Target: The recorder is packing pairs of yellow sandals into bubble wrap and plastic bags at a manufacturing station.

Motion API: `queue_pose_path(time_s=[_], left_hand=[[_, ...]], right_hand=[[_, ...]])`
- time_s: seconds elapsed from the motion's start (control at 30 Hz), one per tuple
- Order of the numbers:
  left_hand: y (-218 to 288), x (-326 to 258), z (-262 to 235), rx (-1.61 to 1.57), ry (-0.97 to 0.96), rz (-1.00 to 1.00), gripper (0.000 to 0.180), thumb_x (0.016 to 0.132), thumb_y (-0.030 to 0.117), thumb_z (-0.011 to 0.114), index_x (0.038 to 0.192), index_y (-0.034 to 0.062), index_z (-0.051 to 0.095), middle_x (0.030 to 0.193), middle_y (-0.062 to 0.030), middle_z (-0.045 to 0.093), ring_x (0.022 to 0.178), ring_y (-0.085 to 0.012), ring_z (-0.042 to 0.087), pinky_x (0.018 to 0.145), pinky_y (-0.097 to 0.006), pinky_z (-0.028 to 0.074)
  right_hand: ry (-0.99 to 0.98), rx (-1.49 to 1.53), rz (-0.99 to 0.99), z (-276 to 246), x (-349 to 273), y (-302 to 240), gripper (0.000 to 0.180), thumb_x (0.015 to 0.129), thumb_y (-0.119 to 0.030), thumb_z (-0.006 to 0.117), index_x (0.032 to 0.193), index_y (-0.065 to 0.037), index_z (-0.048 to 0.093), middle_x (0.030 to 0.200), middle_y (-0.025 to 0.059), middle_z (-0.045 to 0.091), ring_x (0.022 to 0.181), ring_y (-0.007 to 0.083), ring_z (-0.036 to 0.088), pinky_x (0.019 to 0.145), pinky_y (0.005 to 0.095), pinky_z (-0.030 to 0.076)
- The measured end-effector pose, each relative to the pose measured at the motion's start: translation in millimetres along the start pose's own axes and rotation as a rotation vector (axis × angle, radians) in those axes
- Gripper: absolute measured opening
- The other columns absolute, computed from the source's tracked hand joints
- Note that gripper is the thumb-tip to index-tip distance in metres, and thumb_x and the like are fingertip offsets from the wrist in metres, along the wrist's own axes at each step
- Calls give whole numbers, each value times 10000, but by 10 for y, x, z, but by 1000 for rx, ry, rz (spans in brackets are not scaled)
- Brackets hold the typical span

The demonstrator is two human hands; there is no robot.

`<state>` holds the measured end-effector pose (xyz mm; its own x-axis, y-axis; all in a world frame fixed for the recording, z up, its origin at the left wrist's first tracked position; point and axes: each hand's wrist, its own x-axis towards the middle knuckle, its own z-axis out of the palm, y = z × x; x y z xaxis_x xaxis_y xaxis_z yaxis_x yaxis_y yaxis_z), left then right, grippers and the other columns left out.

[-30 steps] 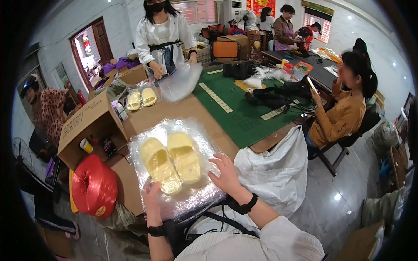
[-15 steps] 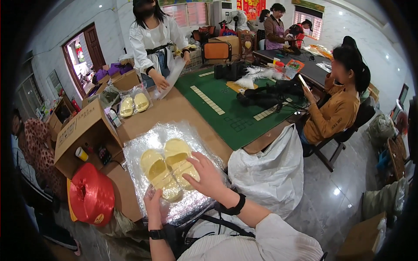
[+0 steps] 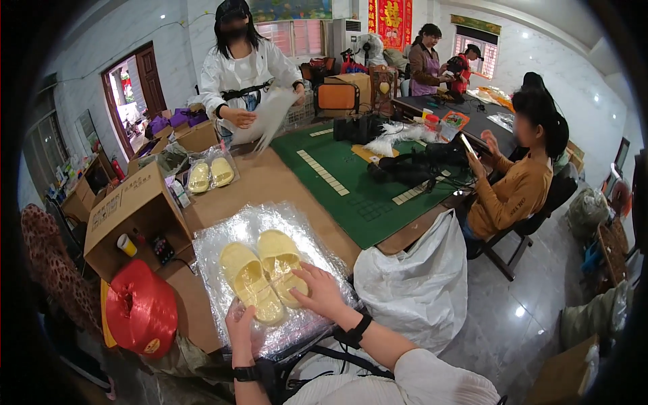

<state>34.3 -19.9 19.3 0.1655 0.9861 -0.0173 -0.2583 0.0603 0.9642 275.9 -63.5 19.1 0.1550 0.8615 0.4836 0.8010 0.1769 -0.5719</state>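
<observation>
A pair of pale yellow slide slippers (image 3: 250,270) lies in a clear plastic bag (image 3: 297,314) at the near edge of the table, on a stack of shiny clear bags (image 3: 214,236). My left hand (image 3: 241,329) is at the bag's lower left, beside the left slipper's near end, its thumb and fingers closing on the film. My right hand (image 3: 322,291) rests with fingers spread against the right side of the right slipper. Each wrist wears a black band.
A cardboard box (image 3: 135,209) and a red twine roll (image 3: 140,307) stand at left. Another bagged slipper pair (image 3: 210,174) lies beyond. A white sack (image 3: 412,283) hangs at right by a green mat (image 3: 351,189). A person in white (image 3: 250,81) handles a plastic bag; others sit and stand farther right.
My right hand has shifted slightly down and right, off the right slipper's middle, showing more of it. The left hand stays near the same place. Across the table, the person in white has lifted their bag.
</observation>
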Motion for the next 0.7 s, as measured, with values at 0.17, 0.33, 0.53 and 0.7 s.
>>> queue_pose_path(time_s=[0.17,0.33,0.53,0.7], left_hand=[[-68,14,-50,43,-8,49,561,858,-27,632,1388,-80,455,1146,-120,654,984,-157,628,863,-269,493],[-27,-25,-62,41,-13,39,572,861,-6,629,1399,-73,446,1135,-130,658,970,-165,632,850,-269,493],[282,-184,60,-98,-77,-67,596,863,-8,582,1431,-56,408,1128,-143,663,983,-187,636,855,-282,499],[96,-89,-188,-186,13,-41,648,866,-42,542,1480,-31,338,1145,-149,656,1001,-208,648,879,-292,513]], right_hand=[[56,-52,-32,65,-63,18,494,881,-429,630,1291,-156,598,1365,106,533,1223,281,521,1021,426,391],[55,-81,-30,104,-106,7,485,889,-432,617,1295,-169,599,1362,92,538,1221,266,522,1027,415,383],[46,73,16,19,-42,-3,533,848,-417,695,1303,-161,583,1372,112,521,1262,276,482,1029,424,381],[307,239,64,-86,169,-236,679,802,-363,783,1318,-2,529,1393,208,476,1265,346,477,1076,455,363]])
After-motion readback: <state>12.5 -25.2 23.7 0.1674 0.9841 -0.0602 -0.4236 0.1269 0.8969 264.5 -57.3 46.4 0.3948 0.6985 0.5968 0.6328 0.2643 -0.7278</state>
